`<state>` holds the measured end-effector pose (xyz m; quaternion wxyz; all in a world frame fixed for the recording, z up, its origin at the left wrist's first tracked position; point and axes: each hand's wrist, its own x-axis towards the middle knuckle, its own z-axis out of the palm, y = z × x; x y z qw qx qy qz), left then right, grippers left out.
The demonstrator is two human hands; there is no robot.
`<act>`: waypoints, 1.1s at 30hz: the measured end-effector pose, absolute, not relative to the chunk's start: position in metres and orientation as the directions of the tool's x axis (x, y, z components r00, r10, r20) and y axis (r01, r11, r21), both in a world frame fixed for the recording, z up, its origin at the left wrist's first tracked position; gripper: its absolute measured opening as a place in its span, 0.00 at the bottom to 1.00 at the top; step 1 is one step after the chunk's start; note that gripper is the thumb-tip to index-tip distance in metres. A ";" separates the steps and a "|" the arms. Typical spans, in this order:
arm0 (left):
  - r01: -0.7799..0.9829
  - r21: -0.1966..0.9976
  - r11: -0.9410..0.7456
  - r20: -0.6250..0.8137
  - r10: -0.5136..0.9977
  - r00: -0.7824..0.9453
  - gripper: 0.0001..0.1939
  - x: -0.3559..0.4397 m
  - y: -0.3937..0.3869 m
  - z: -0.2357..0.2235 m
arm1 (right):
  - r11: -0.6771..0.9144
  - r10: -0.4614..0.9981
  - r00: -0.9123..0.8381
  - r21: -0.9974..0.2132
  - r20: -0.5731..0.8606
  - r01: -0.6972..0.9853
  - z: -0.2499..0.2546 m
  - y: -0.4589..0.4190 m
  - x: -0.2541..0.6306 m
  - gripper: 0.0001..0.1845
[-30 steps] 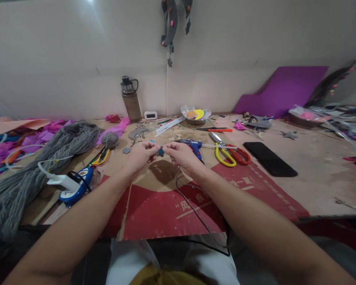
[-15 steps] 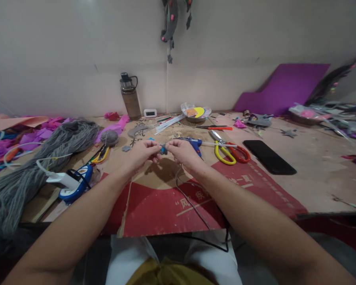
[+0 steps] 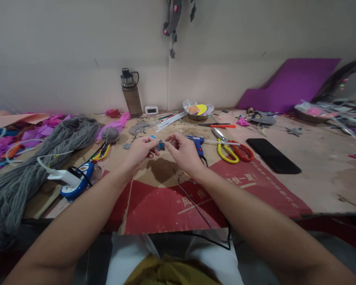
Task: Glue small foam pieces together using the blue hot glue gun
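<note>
Above the cardboard, my left hand [image 3: 141,152] pinches a small grey and blue piece [image 3: 161,145], perhaps felt, between thumb and forefinger. My right hand [image 3: 184,152] is closed at the piece's right side, its thumb and fingertips touching the edge; its exact grip is too small to make out. Just beyond the right hand lies a blue glue gun [image 3: 198,144] with a white glue stick in its back. A small grey scrap [image 3: 126,146] and a grey crescent [image 3: 139,128] lie on the cardboard near my left hand.
Scissors with yellow and red handles [image 3: 228,152] and a black phone [image 3: 273,155] lie to the right. Leftward are grey yarn [image 3: 56,150], a yarn ball [image 3: 110,135], a yellow cutter [image 3: 103,152] and a blue power strip [image 3: 77,186]. A bottle [image 3: 132,99] stands behind.
My right fingers have shifted slightly, and more of the small piece shows between the hands. The whole view has swung a little left, so things sit further right.
</note>
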<state>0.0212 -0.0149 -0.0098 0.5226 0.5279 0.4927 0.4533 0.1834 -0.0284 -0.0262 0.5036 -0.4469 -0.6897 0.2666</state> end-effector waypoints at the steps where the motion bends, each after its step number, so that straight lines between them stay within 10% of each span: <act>1: 0.035 0.999 0.036 -0.039 0.995 0.092 0.05 0.022 -0.015 -0.009 | 0.503 0.858 -0.119 -0.771 0.499 0.392 -0.025 -0.031 0.183 0.07; 15: -0.113 0.988 0.109 -0.111 0.994 -0.013 0.04 0.025 -0.016 -0.003 | 0.663 0.737 -0.326 -0.537 0.592 0.522 -0.032 -0.031 0.181 0.13; 33: -0.263 0.963 0.051 -0.092 0.985 -0.144 0.05 0.013 -0.004 -0.006 | 0.624 0.781 -0.377 -0.623 0.498 0.471 -0.029 -0.039 0.176 0.12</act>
